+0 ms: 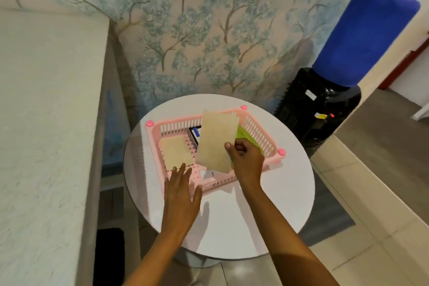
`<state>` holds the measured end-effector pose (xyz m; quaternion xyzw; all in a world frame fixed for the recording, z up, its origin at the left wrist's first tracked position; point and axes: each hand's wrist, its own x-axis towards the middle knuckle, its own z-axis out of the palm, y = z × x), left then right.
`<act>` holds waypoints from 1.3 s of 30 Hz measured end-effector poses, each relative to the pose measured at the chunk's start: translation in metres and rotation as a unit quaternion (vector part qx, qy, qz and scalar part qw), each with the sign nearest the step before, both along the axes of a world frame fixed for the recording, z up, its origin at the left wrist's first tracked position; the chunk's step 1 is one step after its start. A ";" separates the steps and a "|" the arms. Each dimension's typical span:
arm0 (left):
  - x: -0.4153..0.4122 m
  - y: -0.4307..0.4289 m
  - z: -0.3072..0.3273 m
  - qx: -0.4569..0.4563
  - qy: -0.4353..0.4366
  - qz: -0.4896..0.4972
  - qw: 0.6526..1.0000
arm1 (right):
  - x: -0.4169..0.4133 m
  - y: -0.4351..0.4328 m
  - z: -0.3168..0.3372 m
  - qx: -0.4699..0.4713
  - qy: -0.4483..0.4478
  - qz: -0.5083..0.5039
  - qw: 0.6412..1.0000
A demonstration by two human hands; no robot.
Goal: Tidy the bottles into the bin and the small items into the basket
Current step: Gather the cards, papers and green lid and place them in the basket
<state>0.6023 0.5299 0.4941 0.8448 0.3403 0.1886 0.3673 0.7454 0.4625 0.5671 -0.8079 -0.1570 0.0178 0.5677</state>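
A pink slatted basket (260, 132) stands on the round white table (232, 220). My right hand (246, 160) pinches a beige rectangular sponge cloth (217, 140) and holds it tilted above the basket's middle. A second beige cloth (175, 152) lies flat in the basket's left part. A green item (243, 134) and a dark box with a blue label (195, 134) sit in the basket, partly hidden by the held cloth. My left hand (182, 193) hovers flat at the basket's near left edge, fingers spread, holding nothing. No bottles or bin are in view.
A pale counter or mattress edge (46, 123) runs along the left. A black water dispenser (318, 109) with a blue-covered bottle (362, 37) stands behind the table at right. Patterned wallpaper backs the table. A dark object (109, 255) sits on the floor at left.
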 end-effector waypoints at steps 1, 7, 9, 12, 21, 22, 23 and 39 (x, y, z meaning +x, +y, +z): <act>0.003 0.001 -0.007 0.041 0.040 -0.015 0.998 | 0.013 0.015 -0.006 -0.008 0.017 0.009 1.000; 0.005 0.017 -0.031 0.098 0.137 -0.014 0.986 | 0.067 0.096 -0.058 -0.082 0.120 0.080 0.986; 0.007 0.022 -0.030 0.099 0.138 -0.007 0.985 | 0.077 0.118 -0.077 -0.114 0.132 0.107 0.979; 0.009 0.020 -0.026 0.117 0.144 -0.004 0.983 | 0.083 0.145 -0.097 -0.163 0.138 0.153 0.965; 0.013 0.019 -0.041 0.174 0.184 0.017 0.967 | 0.077 0.181 -0.118 -0.325 0.046 0.245 0.913; 0.013 0.020 -0.042 0.174 0.185 0.020 0.967 | 0.075 0.181 -0.117 -0.338 0.025 0.249 0.907; 0.013 0.020 -0.042 0.170 0.188 0.024 0.967 | 0.074 0.181 -0.116 -0.347 0.007 0.255 0.903; 0.011 0.018 0.016 0.033 0.083 0.146 0.985 | 0.029 0.120 -0.002 0.012 -0.226 0.343 0.912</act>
